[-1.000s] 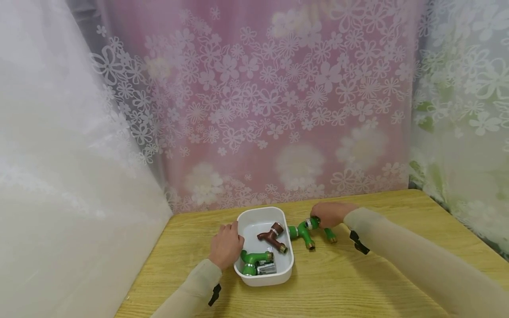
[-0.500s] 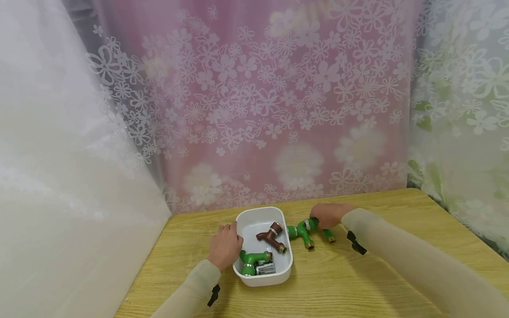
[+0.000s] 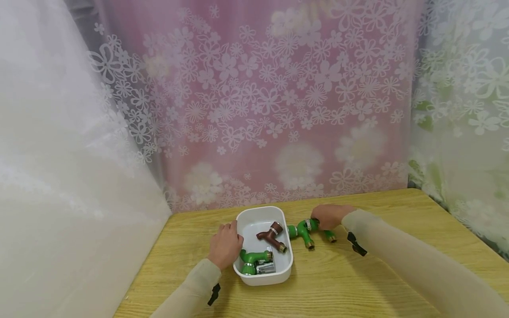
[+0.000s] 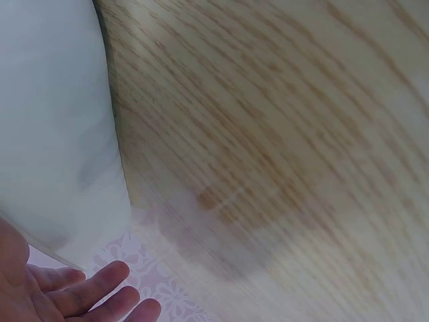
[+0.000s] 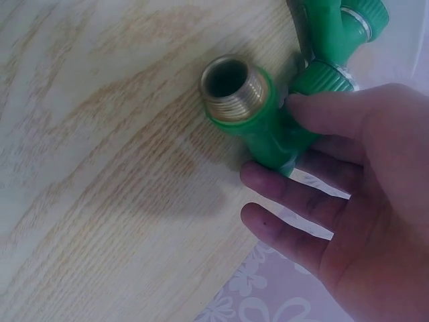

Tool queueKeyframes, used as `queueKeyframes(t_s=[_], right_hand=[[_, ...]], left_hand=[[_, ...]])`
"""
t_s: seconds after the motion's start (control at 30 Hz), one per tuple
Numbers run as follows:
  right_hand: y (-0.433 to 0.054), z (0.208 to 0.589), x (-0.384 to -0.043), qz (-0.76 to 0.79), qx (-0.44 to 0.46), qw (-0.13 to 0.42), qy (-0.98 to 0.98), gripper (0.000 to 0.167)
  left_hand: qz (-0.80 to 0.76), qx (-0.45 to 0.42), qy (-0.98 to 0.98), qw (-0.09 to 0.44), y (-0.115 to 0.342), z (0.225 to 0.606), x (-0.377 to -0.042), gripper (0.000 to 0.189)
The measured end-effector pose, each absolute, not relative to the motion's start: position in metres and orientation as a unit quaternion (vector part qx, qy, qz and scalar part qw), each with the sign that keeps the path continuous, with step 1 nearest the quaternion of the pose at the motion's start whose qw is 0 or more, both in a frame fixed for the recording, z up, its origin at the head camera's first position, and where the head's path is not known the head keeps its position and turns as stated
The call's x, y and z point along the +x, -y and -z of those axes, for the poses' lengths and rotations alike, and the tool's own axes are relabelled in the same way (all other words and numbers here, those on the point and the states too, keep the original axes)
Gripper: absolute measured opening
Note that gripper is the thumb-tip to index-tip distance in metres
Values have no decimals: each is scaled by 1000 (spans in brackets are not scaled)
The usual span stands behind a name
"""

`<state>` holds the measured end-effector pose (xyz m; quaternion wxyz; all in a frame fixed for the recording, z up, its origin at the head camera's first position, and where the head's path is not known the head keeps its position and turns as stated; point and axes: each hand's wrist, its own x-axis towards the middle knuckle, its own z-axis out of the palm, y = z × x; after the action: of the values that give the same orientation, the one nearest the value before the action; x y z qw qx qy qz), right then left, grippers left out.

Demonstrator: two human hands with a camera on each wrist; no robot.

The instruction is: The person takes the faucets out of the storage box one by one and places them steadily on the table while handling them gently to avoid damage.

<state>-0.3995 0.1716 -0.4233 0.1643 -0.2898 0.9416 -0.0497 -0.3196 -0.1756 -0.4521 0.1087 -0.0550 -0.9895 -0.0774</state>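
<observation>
Right hand [image 3: 328, 216], head view: round outermost green tap [image 3: 332, 236], on surface [image 3: 334, 282] right of white tub [image 3: 270, 280]; left hand [image 3: 225, 245] rests at tub's left rim.

Left wrist: fingers loosely extended.

Right wrist: thumb and fingers curl round tap's body, one finger free; firmer grip seems wise, as neighbouring green tap [image 5: 327, 30] could snag.

Left fingers [image 3: 233, 226] on white tub [image 3: 265, 280], right fingers [image 3: 317, 212] on green tap [image 3: 329, 235]
</observation>
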Motion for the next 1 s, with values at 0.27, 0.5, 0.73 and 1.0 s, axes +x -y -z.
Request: queueKeyframes(t_s=[0.27, 0.5, 0.73, 1.0], right_hand=[[-170, 423, -396, 40, -298, 153, -941, 12], [-168, 421, -390, 22, -295, 136, -945, 22], [-169, 427, -390, 16, -298, 121, -947, 34], [-168, 430, -389, -4, -291, 111, -950, 37]], left_hand=[[77, -54, 990, 104, 176, 451, -319, 46], [75, -53, 990, 106, 175, 451, -319, 45], [78, -53, 990, 103, 174, 451, -319, 46], [78, -53, 990, 103, 175, 451, -320, 46]])
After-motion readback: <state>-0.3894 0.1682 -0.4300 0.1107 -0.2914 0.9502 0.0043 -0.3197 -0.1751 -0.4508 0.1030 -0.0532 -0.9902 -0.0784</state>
